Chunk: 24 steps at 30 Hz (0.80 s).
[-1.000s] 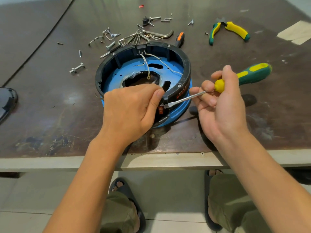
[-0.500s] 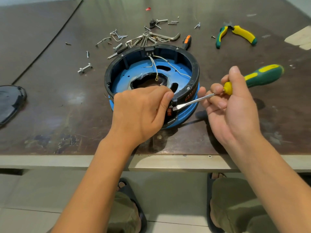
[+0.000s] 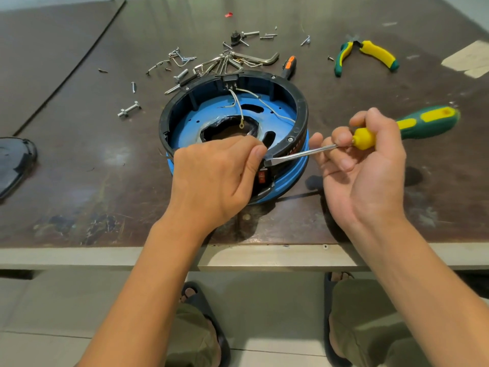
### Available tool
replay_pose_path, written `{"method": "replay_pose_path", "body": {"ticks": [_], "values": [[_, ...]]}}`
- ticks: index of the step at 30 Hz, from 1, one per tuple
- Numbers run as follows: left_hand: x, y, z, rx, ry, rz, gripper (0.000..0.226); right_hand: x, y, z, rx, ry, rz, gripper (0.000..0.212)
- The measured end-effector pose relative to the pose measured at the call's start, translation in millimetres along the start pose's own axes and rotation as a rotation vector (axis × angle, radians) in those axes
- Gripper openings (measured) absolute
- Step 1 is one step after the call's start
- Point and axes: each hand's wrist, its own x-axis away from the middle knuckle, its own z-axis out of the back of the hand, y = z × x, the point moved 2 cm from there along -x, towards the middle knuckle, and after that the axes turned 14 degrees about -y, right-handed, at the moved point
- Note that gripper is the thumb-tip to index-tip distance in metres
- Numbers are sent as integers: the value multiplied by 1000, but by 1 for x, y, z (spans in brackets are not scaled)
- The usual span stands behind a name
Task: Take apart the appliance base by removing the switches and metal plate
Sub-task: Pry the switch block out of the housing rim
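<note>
The round appliance base (image 3: 299, 112), a black ring over a blue shell, sits tilted on the table. Inside it lies the blue metal plate (image 3: 190, 123) with loose white wires (image 3: 239, 107). My left hand (image 3: 217, 176) grips the near rim, thumb by a red switch (image 3: 262, 176) set in the rim's outer wall. My right hand (image 3: 365, 168) holds a green-and-yellow flat screwdriver (image 3: 423, 121), its blade tip at the rim just above the red switch. A second black switch (image 3: 230, 80) sits on the far rim.
Loose screws, bolts and a hex key (image 3: 254, 58) lie behind the base. Yellow-green pliers (image 3: 367, 55) rest at the far right, an orange-tipped tool (image 3: 289, 64) behind the rim. A black part (image 3: 13, 162) lies at the left edge. The table edge (image 3: 79, 256) runs close to me.
The view has shifted slightly. Both hands keep their grips; the screwdriver tip stays at the rim by the red switch.
</note>
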Motion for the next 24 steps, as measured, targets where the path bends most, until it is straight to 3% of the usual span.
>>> {"method": "replay_pose_path", "body": {"ticks": [5, 12, 24], "values": [[0, -1, 0, 9, 3, 7, 47, 4, -7, -6, 119, -163, 93, 15], [1, -1, 1, 29, 13, 4, 47, -2, -5, 2, 60, -87, 67, 18], [0, 0, 0, 12, 10, 9, 47, -2, -3, 3, 23, -160, 3, 20]]}}
